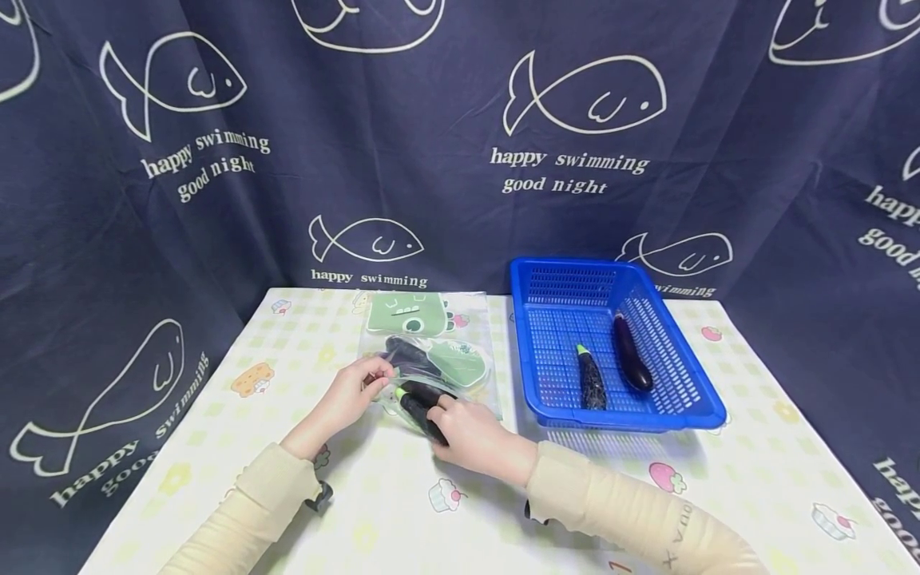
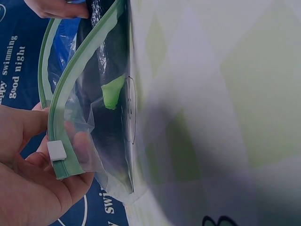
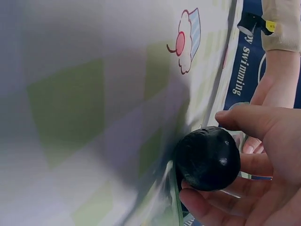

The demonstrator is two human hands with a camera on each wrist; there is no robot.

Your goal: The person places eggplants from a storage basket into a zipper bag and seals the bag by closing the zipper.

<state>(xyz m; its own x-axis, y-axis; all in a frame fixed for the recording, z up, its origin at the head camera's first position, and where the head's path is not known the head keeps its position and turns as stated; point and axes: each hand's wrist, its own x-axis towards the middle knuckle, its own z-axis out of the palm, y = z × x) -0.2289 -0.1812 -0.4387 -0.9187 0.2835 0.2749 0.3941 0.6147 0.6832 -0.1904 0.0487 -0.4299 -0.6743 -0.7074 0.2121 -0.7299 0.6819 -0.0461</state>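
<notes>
A clear zip bag (image 1: pixel 477 315) with green cartoon prints lies on the table, its green-edged mouth toward me. My left hand (image 1: pixel 352 391) pinches the corner of the mouth beside a white slider (image 2: pixel 57 150). At the opening, my right hand (image 1: pixel 470 435) grips a dark eggplant (image 1: pixel 420 417) whose light green stem end (image 2: pixel 112 94) points into the bag. Its rounded end (image 3: pixel 209 157) shows between thumb and fingers in the right wrist view. Another dark eggplant (image 1: pixel 410 355) shows through the bag's plastic.
Right of the bag stands a blue plastic basket (image 1: pixel 528 359). In it lie a purple eggplant (image 1: pixel 630 355) and a dark, wrinkled-looking one (image 1: pixel 592 383) with a green stem. The patterned tablecloth (image 1: pixel 388 511) covers the table, and a navy curtain (image 1: pixel 446 184) hangs behind.
</notes>
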